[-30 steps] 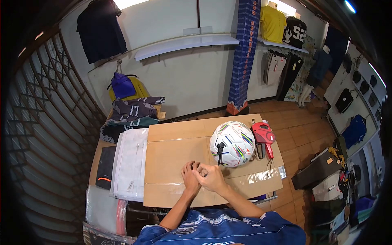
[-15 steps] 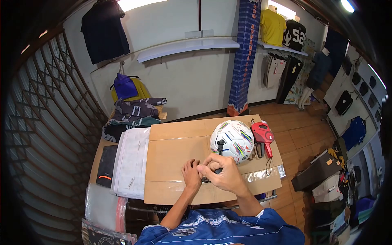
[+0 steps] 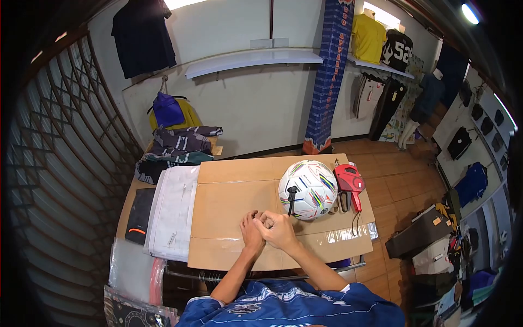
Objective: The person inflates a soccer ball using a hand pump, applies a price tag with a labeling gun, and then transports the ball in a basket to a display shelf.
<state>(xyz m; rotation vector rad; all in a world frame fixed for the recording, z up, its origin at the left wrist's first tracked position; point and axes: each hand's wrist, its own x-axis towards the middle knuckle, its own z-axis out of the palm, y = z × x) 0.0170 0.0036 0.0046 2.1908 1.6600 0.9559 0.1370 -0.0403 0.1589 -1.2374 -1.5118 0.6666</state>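
A white soccer ball (image 3: 316, 182) with coloured streaks sits on the cardboard sheet (image 3: 229, 188). At its near left side is a slim black tool (image 3: 291, 200) with a wider top, pointing down toward the cardboard. My left hand (image 3: 251, 231) rests low over the cardboard, left of the ball, fingers curled together. Pressed up against it is my right hand (image 3: 278, 231), closed with bent fingers. Whatever lies between the two hands is hidden. The right hand is just below the black tool's lower end.
Right of the ball lies a red price-label gun (image 3: 349, 182) with a dark cord loop (image 3: 356, 223). Stacked white plastic packs (image 3: 173, 212) and a black pack (image 3: 140, 215) flank the cardboard on the left. Folded clothes (image 3: 182, 144) pile up behind them. A blue pillar (image 3: 329, 82) stands beyond the table.
My right hand has moved left and come away from the black tool, closing in against my left hand. The tool stays beside the ball. The view has shifted slightly.
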